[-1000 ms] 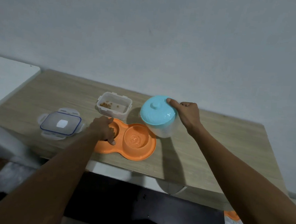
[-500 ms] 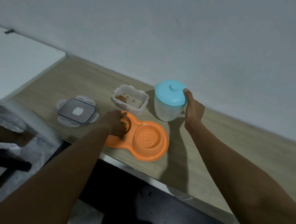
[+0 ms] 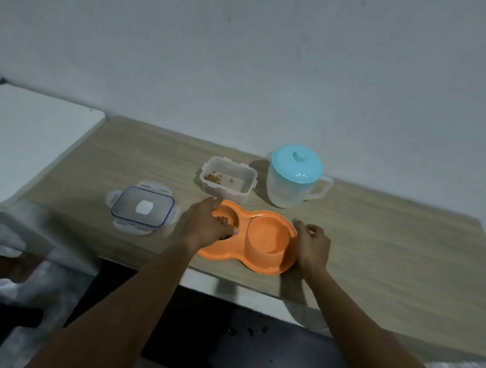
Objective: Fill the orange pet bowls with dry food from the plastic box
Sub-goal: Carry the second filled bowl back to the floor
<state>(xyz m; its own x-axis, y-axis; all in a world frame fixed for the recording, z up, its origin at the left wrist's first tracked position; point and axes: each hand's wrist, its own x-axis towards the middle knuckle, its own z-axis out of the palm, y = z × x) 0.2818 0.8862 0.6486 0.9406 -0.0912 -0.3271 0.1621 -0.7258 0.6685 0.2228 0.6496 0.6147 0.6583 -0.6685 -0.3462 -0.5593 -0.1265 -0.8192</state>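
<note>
the orange plastic double pet bowl [image 3: 262,246] sits near the front edge of the pale wooden surface [image 3: 378,244]. the left hand [image 3: 206,226] is down in its left well, fingers [image 3: 227,230] spread loosely over a small heap of brown dry food [image 3: 221,219]; whether they pinch any pieces i cannot tell. the right hand [image 3: 313,245] rests against the bowl's right rim, its fingers half curled and grasping nothing. the right well looks bare. just behind, the clear rectangular plastic box [image 3: 228,180] stands open with only a few pieces left; its blue-edged lid [image 3: 142,210] lies to the left. the step in hand seems to be settling food in the left well. next, the right well needs filling, probably by tipping the box.
</note>
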